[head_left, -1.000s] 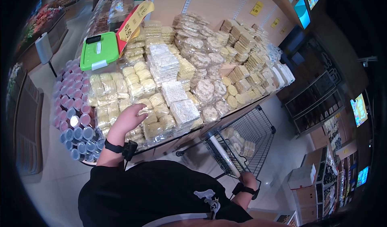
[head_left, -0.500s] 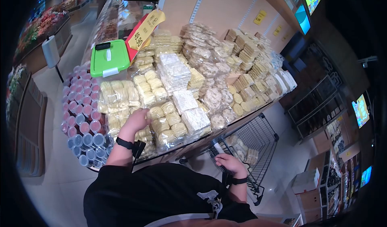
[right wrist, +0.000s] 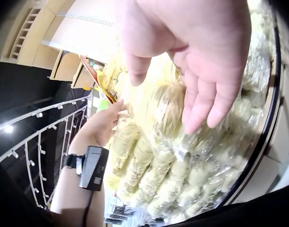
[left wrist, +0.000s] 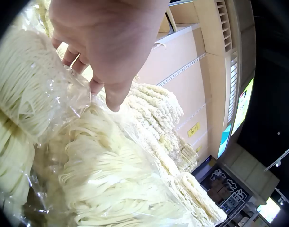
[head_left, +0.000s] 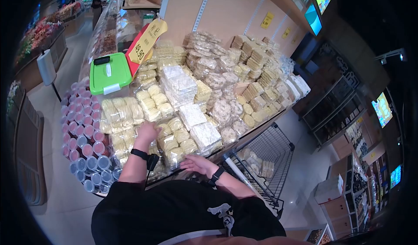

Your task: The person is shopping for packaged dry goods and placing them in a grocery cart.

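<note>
Clear bags of pale, bundled noodles (head_left: 176,136) are stacked on the display. My left hand (head_left: 148,132) is at the left side of one bag; in the left wrist view its fingers (left wrist: 79,64) curl at the clear wrap, pinching its edge beside the noodles (left wrist: 116,175). At the same bag's front edge is my right hand (head_left: 197,164), palm turned up and fingers extended. The right wrist view shows the right hand (right wrist: 191,56) with thumb and fingers spread above the wrapped noodles (right wrist: 163,106); whether it touches the wrap, I cannot tell.
A shopping cart (head_left: 278,147) holding bags stands right of the display. Lidded tubs (head_left: 82,134) fill the left end, below a green-lidded box (head_left: 109,74) and a price sign (head_left: 141,47). White-wrapped packs (head_left: 205,134) lie right of the noodles. A person (head_left: 97,5) stands far back.
My right hand has left the cart handle and moved left to the front of the noodle bag. My left hand has moved from above the noodles down to the bag's left side.
</note>
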### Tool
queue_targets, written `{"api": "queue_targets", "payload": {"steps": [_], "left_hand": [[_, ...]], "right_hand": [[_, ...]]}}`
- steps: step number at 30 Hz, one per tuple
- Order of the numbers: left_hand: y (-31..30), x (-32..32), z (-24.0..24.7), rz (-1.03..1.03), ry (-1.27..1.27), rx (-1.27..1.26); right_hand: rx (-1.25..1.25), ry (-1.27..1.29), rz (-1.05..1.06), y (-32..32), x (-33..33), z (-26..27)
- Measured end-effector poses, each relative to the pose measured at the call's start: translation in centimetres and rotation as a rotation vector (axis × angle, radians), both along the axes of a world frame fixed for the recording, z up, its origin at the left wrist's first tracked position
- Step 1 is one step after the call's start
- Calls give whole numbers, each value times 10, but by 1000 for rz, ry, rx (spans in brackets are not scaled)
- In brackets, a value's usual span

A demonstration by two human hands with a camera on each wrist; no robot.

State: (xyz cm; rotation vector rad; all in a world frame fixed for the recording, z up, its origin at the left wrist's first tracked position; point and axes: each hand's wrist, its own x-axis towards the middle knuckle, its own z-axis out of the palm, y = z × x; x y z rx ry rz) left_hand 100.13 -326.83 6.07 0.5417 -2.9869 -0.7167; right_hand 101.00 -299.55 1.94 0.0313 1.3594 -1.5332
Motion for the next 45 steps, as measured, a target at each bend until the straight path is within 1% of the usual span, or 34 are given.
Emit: {"api": "queue_targets", "payload": {"steps": [2,5,7,9,10,12,13,15,18,22,24,25,27,28,30,31,33,34,37,38,40,42,45], "left_hand": [[5,-1,0,10,3,-30],[6,-3,-3,18,11,-68],[4,-6,-10,18,18,-77],[1,-8,-15,29,98,-13],[1,-8,-16,26,98,-18],[0,-10,-18,40,121,-20],[-1,-11,-22,36,122,-26],[-1,-13,-26,40,159,-30],[-2,-13,-28,36,162,-42],[2,-8,-26,25,224,-117],[4,-6,-23,36,254,-135],[4,-4,-22,25,258,-144],[5,0,-18,3,359,-169],[5,1,-15,-7,360,-173],[4,7,-7,-31,377,-266],[6,12,4,-39,375,-266],[9,23,31,-71,469,-279],[12,28,43,-90,470,-277],[19,37,75,-116,524,-225],[22,40,84,-114,518,-228],[34,43,100,-144,511,-228],[48,43,112,-144,589,-225],[79,40,130,-208,613,-199]], "right_hand": [[-10,-23,-74,-4,0,1],[-23,32,-109,-11,5,10],[-31,51,-128,-16,5,5],[-113,-46,-307,-22,6,-8],[-118,-47,-310,-26,8,-13],[-270,-88,-550,-32,10,-22],[-276,-89,-554,-33,8,-25],[-371,-114,-580,-35,6,-28],[-340,-142,-641,-38,6,-28],[-378,-150,-648,-40,9,-14],[-444,-181,-576,-39,11,-6],[-455,-179,-584,-38,11,-6],[-473,-204,-482,-34,15,-1],[-480,-202,-491,-32,17,2],[-517,-200,-403,-28,22,12],[-519,-200,-411,-24,22,16],[-519,-179,-358,-15,21,24],[-523,-177,-377,-10,20,29],[-571,-128,-276,1,17,43],[-577,-127,-306,5,17,47],[-582,-48,-298,12,17,57],[-559,0,-348,25,10,51],[-520,120,-372,56,3,55]]}}
